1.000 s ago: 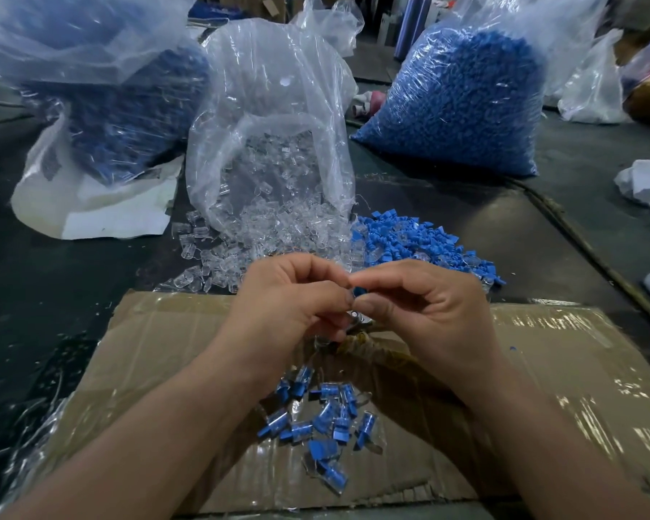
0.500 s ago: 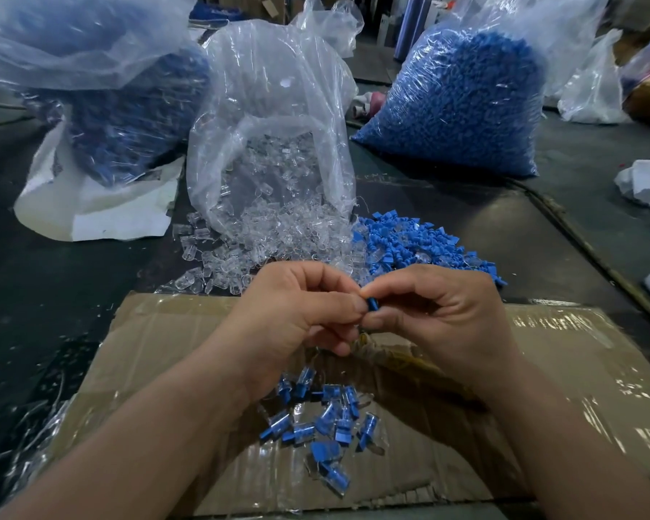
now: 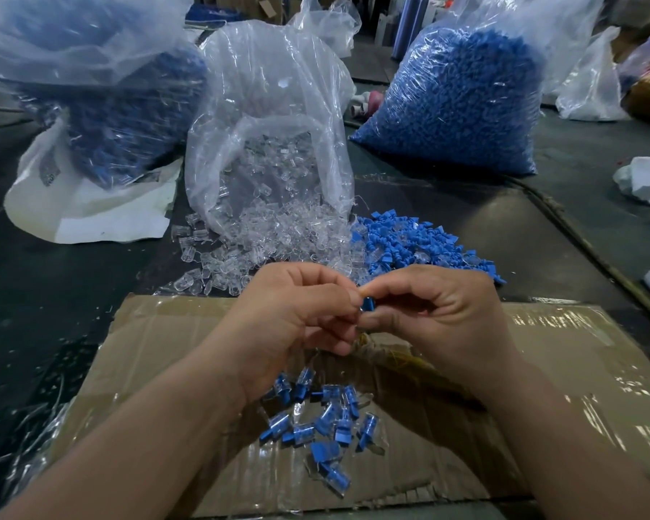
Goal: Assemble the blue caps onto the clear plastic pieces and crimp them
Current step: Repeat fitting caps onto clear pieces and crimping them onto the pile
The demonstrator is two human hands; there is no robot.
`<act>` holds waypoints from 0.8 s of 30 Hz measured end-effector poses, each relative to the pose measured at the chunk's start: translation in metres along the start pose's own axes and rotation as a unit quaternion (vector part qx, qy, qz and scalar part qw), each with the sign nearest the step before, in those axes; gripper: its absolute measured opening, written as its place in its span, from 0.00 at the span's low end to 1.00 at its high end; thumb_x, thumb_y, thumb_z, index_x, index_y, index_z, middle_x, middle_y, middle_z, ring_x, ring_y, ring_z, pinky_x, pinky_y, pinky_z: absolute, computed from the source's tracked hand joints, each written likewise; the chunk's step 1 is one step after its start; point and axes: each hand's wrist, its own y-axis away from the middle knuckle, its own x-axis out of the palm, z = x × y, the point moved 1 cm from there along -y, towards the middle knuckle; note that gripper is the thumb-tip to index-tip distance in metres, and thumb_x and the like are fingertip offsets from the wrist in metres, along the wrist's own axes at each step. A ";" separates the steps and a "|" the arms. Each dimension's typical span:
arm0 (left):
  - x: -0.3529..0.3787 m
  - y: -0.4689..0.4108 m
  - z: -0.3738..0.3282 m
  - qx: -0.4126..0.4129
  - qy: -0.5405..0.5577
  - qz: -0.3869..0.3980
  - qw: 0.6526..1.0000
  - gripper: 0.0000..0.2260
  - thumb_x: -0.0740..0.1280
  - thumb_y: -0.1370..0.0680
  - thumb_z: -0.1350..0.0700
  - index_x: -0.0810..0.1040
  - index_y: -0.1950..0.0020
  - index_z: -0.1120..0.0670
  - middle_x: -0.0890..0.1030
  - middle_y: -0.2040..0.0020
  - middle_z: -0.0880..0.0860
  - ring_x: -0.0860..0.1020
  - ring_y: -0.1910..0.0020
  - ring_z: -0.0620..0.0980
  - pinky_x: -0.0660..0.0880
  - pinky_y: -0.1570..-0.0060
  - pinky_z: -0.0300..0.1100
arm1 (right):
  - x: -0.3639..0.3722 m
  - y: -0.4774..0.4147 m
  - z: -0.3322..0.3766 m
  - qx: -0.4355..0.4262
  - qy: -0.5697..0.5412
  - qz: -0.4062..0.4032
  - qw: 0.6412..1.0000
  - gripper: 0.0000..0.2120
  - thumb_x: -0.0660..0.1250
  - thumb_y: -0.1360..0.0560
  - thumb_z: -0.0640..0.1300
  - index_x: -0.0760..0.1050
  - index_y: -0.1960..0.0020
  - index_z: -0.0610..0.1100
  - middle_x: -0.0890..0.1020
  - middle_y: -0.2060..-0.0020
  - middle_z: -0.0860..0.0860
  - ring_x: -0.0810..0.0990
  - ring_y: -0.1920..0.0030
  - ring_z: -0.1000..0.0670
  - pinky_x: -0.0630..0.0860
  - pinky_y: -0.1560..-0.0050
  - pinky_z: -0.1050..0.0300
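1. While hovering above the cardboard (image 3: 578,369), meeting fingertip to fingertip: left hand (image 3: 293,313) and right hand (image 3: 439,317).
2. Pinching one cap (image 3: 368,304) from both sides: left fingers (image 3: 340,294) curled against its left end, right fingers (image 3: 389,290) curled over its top, with the thumb pressing from beneath.
3. Showing only a small blue sliver of the cap in the gap between the fingertips, with the rest hidden.
4. Cannot tell whether a clear part is already seated on it; just a faint glint at its left edge.
5. Lying on the cardboard below the wrists, apart from the fingers: capped pieces (image 3: 323,425) in a loose scatter, blue ends inside clear shells.
6. Spilling from the open clear bag (image 3: 263,106) onto the dark tabletop (image 3: 53,294), just beyond the left knuckles: clear pieces (image 3: 278,234).
7. Heaped touching that spill on its right, just beyond the right knuckles: loose caps (image 3: 409,242).
8. Standing farther back, well apart from both hands: right bag (image 3: 458,106), packed with blue parts, and left bag (image 3: 128,114), darker blue and resting on a white sack (image 3: 91,219).
9. Covering the cardboard: glossy tape or film, torn near the middle under the hands.
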 end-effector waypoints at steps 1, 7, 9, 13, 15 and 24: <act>0.000 0.000 0.000 0.000 -0.005 -0.001 1.000 0.03 0.70 0.43 0.61 0.80 0.70 0.57 0.79 0.71 0.57 0.76 0.75 0.48 0.75 0.76 0.36 | 0.000 0.000 0.000 0.000 0.003 0.000 1.000 0.14 0.75 0.38 0.46 0.79 0.53 0.47 0.81 0.63 0.58 0.81 0.64 0.59 0.77 0.62 0.66; -0.001 -0.002 0.001 0.000 -0.007 -0.003 1.000 0.03 0.70 0.41 0.63 0.80 0.69 0.58 0.79 0.71 0.57 0.77 0.75 0.48 0.75 0.75 0.36 | 0.000 0.000 0.002 0.002 0.006 0.003 1.000 0.13 0.73 0.36 0.47 0.78 0.53 0.49 0.81 0.62 0.58 0.81 0.63 0.58 0.78 0.61 0.66; -0.001 -0.002 0.001 0.003 -0.005 -0.002 1.000 0.03 0.70 0.41 0.63 0.80 0.69 0.58 0.79 0.71 0.57 0.77 0.75 0.48 0.75 0.75 0.36 | 0.000 0.000 0.003 0.005 0.003 0.001 1.000 0.12 0.72 0.36 0.47 0.78 0.53 0.49 0.82 0.62 0.57 0.81 0.63 0.58 0.78 0.61 0.66; 0.000 0.000 0.000 0.009 -0.008 0.003 1.000 0.03 0.71 0.43 0.62 0.81 0.70 0.57 0.78 0.72 0.57 0.76 0.76 0.48 0.74 0.76 0.36 | 0.000 -0.001 0.005 0.004 0.000 0.011 1.000 0.11 0.72 0.35 0.46 0.78 0.53 0.47 0.82 0.62 0.56 0.82 0.62 0.58 0.78 0.60 0.64; 0.000 -0.001 0.000 0.011 -0.012 -0.003 1.000 0.03 0.71 0.43 0.62 0.81 0.71 0.57 0.78 0.73 0.57 0.76 0.76 0.48 0.74 0.77 0.36 | 0.001 -0.001 0.005 -0.003 0.008 0.017 1.000 0.13 0.73 0.36 0.46 0.78 0.52 0.46 0.82 0.61 0.56 0.82 0.62 0.58 0.79 0.60 0.64; 0.001 -0.001 0.002 0.024 -0.013 -0.016 0.999 0.03 0.70 0.42 0.62 0.81 0.71 0.55 0.78 0.73 0.56 0.75 0.77 0.47 0.74 0.77 0.35 | 0.001 -0.001 0.004 -0.012 0.024 0.016 1.000 0.12 0.73 0.34 0.45 0.79 0.52 0.44 0.83 0.61 0.50 0.82 0.60 0.56 0.80 0.59 0.58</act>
